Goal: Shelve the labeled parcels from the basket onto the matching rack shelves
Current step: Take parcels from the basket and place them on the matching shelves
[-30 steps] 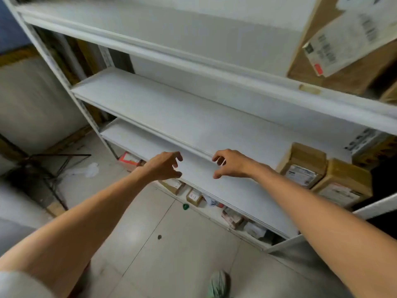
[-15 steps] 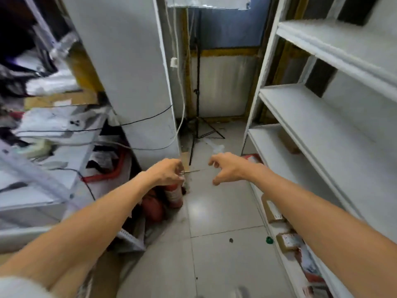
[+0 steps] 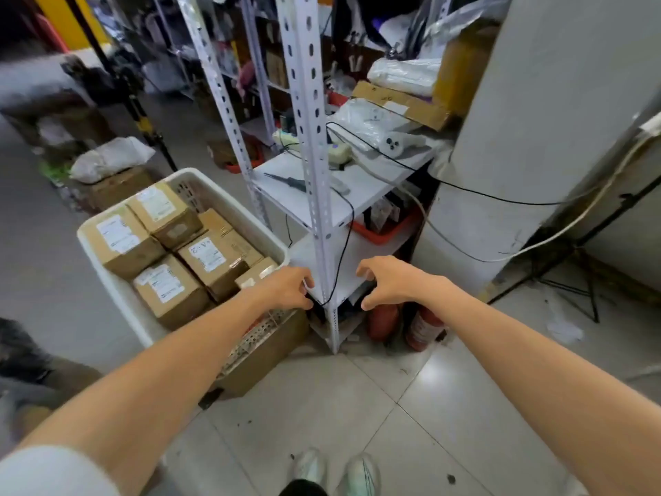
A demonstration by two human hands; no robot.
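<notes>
Basket: white plastic basket (image 3: 114,288) on the floor at the left, its near corner over a brown carton (image 3: 264,352)
Basket contents: brown cardboard parcels with white labels, packed close together; one at the back (image 3: 161,209), one on the left (image 3: 121,241), one marked "V-2" in the middle (image 3: 211,261), one at the front (image 3: 168,288), and a small one (image 3: 255,275) just beside the left wrist
Left hand (image 3: 286,288): stretched out over the basket's right corner, fingers loosely curled, nothing in it
Right hand (image 3: 390,281): held level with the left, fingers bent and spread, holding nothing
Nearby rack (image 3: 311,137): white slotted uprights; its shelf carries a power strip (image 3: 336,153), black cable and plastic-wrapped goods
Red tray (image 3: 386,238): on a lower shelf; what lies in it is too unclear to tell
Floor: two red cylinders (image 3: 384,320) at the rack's foot, pale shoes (image 3: 332,470) at the bottom edge
Since half a second ago: the view has swung left from the aisle and the bare white shelves, so the basket and its parcels have come into sight; both hands were bare then and are bare now
</notes>
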